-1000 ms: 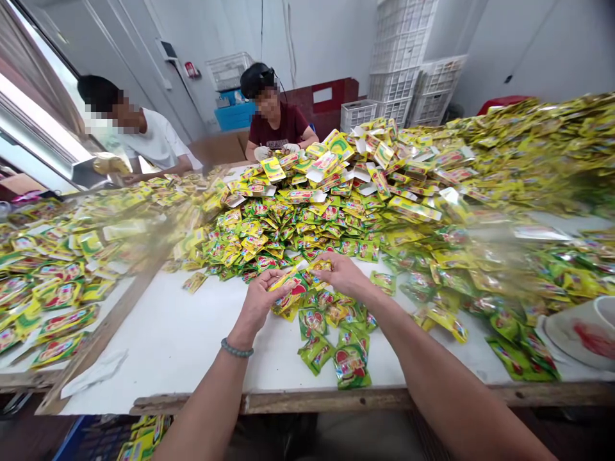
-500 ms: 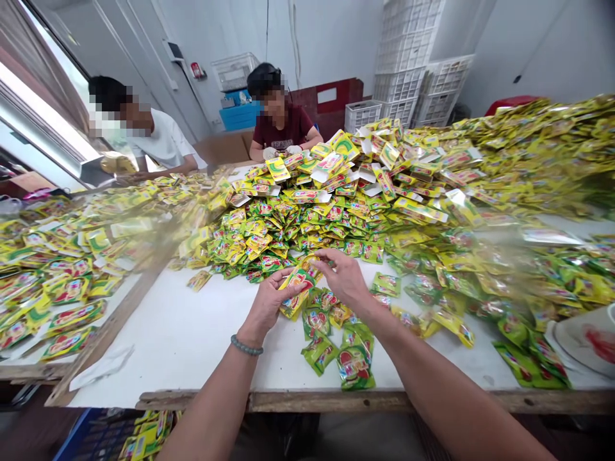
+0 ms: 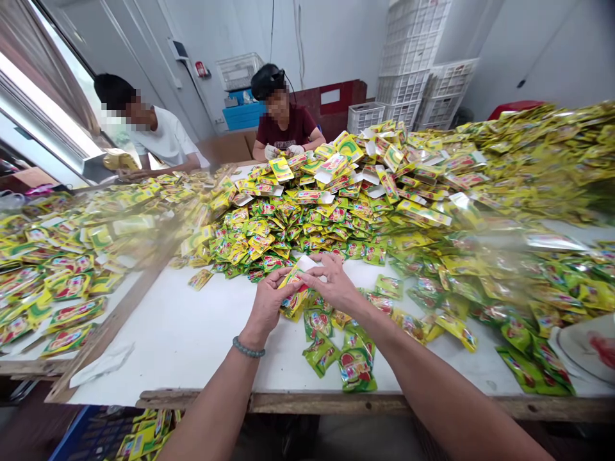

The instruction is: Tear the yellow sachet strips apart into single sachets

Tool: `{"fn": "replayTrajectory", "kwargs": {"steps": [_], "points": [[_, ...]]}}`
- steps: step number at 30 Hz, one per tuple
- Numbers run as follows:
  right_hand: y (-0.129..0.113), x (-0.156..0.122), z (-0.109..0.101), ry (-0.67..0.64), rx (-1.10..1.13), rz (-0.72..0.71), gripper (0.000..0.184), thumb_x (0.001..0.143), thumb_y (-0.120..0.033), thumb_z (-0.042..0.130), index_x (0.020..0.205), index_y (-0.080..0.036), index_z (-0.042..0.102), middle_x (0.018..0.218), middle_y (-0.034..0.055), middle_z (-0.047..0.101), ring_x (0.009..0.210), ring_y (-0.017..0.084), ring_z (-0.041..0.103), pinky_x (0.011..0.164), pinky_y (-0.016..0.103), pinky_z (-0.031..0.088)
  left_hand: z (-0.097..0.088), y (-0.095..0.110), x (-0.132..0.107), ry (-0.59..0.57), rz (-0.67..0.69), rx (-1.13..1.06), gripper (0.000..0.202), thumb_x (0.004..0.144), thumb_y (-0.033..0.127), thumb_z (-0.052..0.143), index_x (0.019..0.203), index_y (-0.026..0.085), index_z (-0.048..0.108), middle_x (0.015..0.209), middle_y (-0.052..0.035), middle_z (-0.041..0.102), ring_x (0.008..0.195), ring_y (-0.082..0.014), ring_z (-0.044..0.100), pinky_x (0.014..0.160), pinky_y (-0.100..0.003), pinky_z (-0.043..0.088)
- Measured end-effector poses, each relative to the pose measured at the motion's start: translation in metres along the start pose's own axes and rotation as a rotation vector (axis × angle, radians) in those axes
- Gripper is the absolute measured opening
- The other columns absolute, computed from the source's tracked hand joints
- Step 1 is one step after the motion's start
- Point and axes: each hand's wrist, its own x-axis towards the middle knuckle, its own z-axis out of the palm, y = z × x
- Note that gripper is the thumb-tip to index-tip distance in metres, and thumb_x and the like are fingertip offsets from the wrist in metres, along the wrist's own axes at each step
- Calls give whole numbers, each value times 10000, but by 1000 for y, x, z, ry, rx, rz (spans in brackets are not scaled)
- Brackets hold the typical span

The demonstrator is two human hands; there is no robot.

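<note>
My left hand (image 3: pixel 267 305) is closed around a small stack of yellow-green sachets (image 3: pixel 294 296), held just above the white table (image 3: pixel 192 333). My right hand (image 3: pixel 334 282) pinches a sachet at the top of that stack, with its white back showing. Loose sachets (image 3: pixel 353 365) lie under and in front of both hands. A huge heap of the same sachets (image 3: pixel 346 205) rises just beyond my fingers.
Two people sit across the table, one in a white shirt (image 3: pixel 168 137), one in a dark red shirt (image 3: pixel 288 128). White crates (image 3: pixel 413 64) are stacked at the back wall. More sachets cover a lower tray (image 3: pixel 57 269) at left. A white bowl (image 3: pixel 586 342) sits at far right.
My right hand reached toward the heap, then came back to the stack in my left hand with a sachet. The camera shifted slightly left.
</note>
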Motion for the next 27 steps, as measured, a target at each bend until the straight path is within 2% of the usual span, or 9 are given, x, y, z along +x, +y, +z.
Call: {"fn": "replayTrajectory", "kwargs": {"steps": [3,6,8,11,14,18,21,24,27], "points": [[1,2,0,26,198,42,268,820,-451,624,946,-242,734,1132,70,611,1060,229,525,892,391,442,2,2,1,39,47,-26,488,562,269,861,974,152,626,839,-24,733,674,-147,679,655,-256,542],[5,6,5,64,400,80,341,771,-461,655,1001,-212,692,906,44,643,816,176,575,732,320,472,3,3,-1,65,131,-14,542,617,302,831,1065,189,547,849,-12,712,653,-147,670,619,-261,540],[8,7,10,37,485,85,338,745,-467,673,960,-208,696,792,20,639,743,163,573,724,315,476,3,3,-3,37,186,48,586,684,327,790,1172,234,477,888,-8,702,657,-147,667,618,-265,540],[10,7,15,55,563,89,321,723,-437,690,955,-215,688,824,22,664,782,171,598,770,322,489,2,1,-6,-45,232,216,575,784,357,706,1273,276,416,980,-23,681,703,-146,663,653,-265,538],[11,6,13,49,514,84,235,749,-375,646,909,-207,683,843,29,672,806,174,607,780,321,491,0,0,-7,-100,221,328,527,800,364,690,1246,268,426,974,-23,665,716,-146,651,659,-255,530],[10,4,6,-33,312,72,167,786,-325,583,746,-183,661,749,27,644,740,167,580,705,300,472,-2,2,-8,-145,133,293,512,751,366,735,1145,265,424,846,18,654,652,-149,639,614,-260,530],[8,3,3,-33,355,87,164,782,-310,599,872,-184,652,786,21,656,722,157,590,677,284,471,-1,5,-9,-193,55,242,517,728,366,754,1113,266,423,842,19,661,637,-155,650,589,-266,535],[1,2,0,-30,380,62,299,796,-303,607,1079,-209,632,905,24,700,782,159,622,715,284,479,1,6,-10,-179,42,204,544,723,367,760,1116,266,398,841,20,663,606,-149,644,577,-277,544],[-7,1,-3,-47,259,8,230,849,-353,566,958,-206,707,919,29,723,827,171,628,723,280,462,2,5,-10,-132,48,166,575,722,364,765,1111,271,352,827,24,672,576,-145,639,555,-274,536]]}}
